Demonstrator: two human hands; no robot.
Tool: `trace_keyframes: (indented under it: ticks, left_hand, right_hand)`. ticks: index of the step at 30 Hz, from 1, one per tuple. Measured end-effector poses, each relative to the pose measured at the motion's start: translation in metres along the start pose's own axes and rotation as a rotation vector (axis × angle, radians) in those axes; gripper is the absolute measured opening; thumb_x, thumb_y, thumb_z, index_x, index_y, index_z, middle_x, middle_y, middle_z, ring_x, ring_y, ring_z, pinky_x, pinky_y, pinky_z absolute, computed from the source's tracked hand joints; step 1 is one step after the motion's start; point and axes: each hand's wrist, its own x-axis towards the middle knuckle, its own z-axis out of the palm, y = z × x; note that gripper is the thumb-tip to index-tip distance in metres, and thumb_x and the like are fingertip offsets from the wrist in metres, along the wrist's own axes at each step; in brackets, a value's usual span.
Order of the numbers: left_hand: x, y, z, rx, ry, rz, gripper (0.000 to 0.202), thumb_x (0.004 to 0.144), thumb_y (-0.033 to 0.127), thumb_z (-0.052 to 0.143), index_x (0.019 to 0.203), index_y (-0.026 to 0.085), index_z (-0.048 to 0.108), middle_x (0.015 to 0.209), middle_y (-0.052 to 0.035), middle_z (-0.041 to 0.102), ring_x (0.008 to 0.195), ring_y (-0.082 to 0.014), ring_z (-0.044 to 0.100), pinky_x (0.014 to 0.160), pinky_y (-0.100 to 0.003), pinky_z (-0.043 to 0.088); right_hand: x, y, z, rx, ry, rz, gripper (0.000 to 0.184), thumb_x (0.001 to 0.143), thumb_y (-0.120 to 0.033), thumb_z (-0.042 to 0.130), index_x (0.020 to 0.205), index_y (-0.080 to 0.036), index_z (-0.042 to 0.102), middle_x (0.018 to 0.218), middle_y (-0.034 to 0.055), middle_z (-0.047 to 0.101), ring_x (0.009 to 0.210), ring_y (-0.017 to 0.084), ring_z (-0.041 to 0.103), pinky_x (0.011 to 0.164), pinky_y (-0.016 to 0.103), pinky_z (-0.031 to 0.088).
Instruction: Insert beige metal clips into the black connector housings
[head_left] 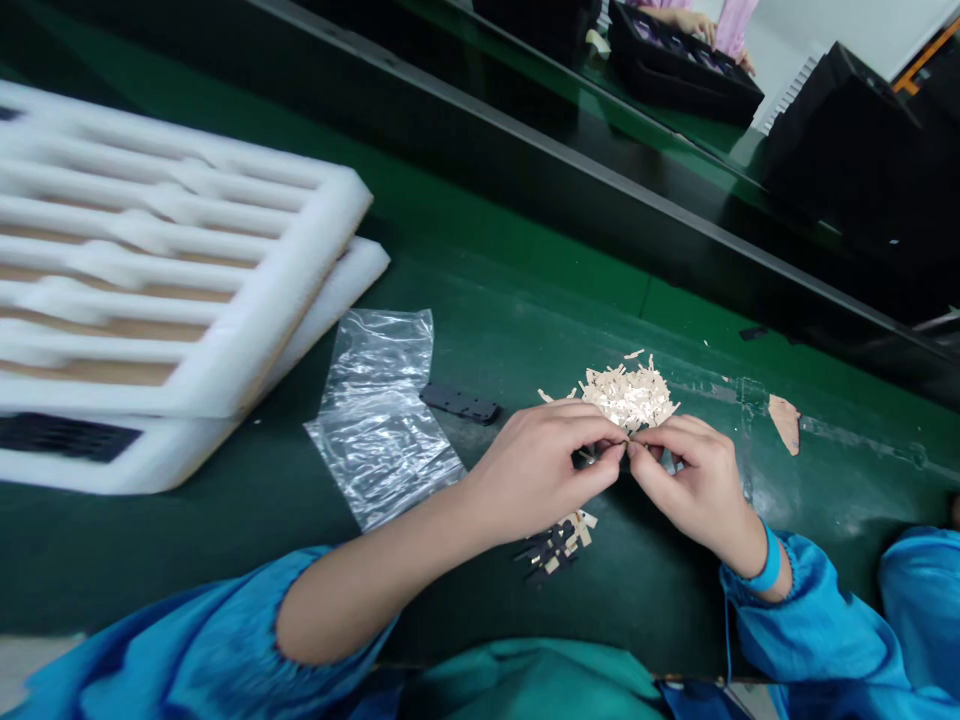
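Observation:
My left hand [544,465] and my right hand [694,480] meet fingertip to fingertip over the green table [465,330]. Both are pinched closed on a small dark part [592,457] that is mostly hidden between them. Just beyond the fingers lies a heap of pale paper slivers [628,395]. Below my left hand sits a little pile of dark and tan strips [555,545]. A flat black perforated strip [459,403] rests to the left, beside a clear plastic bag [379,415].
Two stacked white foam trays [225,320] fill the left side. A tan scrap [785,420] lies at the right. Beyond a dark rail [600,175], another person's hands [694,22] work at black trays [679,65].

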Motion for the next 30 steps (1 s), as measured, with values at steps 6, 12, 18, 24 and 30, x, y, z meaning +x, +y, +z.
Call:
trace_keyframes:
  ticks: [6,12,18,24,30]
  left_hand:
    - [-0.0008,-0.0003,-0.0003,-0.001,-0.025,0.025,0.016,0.093,0.017,0.06,0.089,0.019,0.076,0.084,-0.0017,0.077,0.079,-0.0185,0.07,0.075,-0.031,0.05]
    - [-0.0002,-0.0015,-0.0012,-0.013,-0.043,-0.011,0.017,0.092,0.019,0.06,0.09,0.02,0.077,0.086,-0.0016,0.079,0.079,-0.0188,0.071,0.076,-0.032,0.051]
    - [-0.0012,-0.0018,-0.0005,-0.016,-0.051,0.019,0.019,0.094,0.02,0.059,0.093,0.021,0.078,0.087,-0.002,0.078,0.081,-0.0193,0.072,0.076,-0.033,0.052]
    - [0.0,0.0002,-0.0007,-0.015,-0.051,-0.025,0.017,0.092,0.022,0.06,0.089,0.022,0.077,0.083,-0.0013,0.077,0.078,-0.0196,0.071,0.075,-0.033,0.052]
    - [0.0013,0.0009,0.0,-0.037,-0.055,-0.052,0.017,0.09,0.02,0.061,0.087,0.021,0.077,0.083,-0.0018,0.078,0.078,-0.0199,0.07,0.077,-0.034,0.051]
  right_hand:
    - [0.0011,0.0015,-0.0008,0.109,-0.034,0.046,0.019,0.087,-0.013,0.062,0.076,-0.021,0.075,0.066,0.0,0.068,0.063,0.016,0.063,0.065,0.03,0.049]
    - [0.002,0.0026,0.0001,0.174,-0.043,0.119,0.017,0.082,-0.013,0.065,0.072,-0.021,0.076,0.062,-0.0015,0.065,0.059,0.015,0.058,0.061,0.027,0.046]
    - [0.0019,0.0019,0.0003,0.154,-0.05,0.136,0.019,0.081,-0.012,0.062,0.069,-0.021,0.075,0.061,-0.0012,0.065,0.057,0.014,0.058,0.06,0.027,0.046]
    - [0.0036,0.0016,-0.001,0.162,-0.052,0.118,0.022,0.082,-0.012,0.059,0.072,-0.021,0.076,0.063,-0.0004,0.068,0.057,0.015,0.06,0.061,0.028,0.048]
    - [0.0021,0.0023,-0.0003,0.162,-0.063,0.142,0.018,0.08,-0.013,0.063,0.071,-0.021,0.076,0.062,-0.0009,0.066,0.057,0.015,0.059,0.06,0.028,0.047]
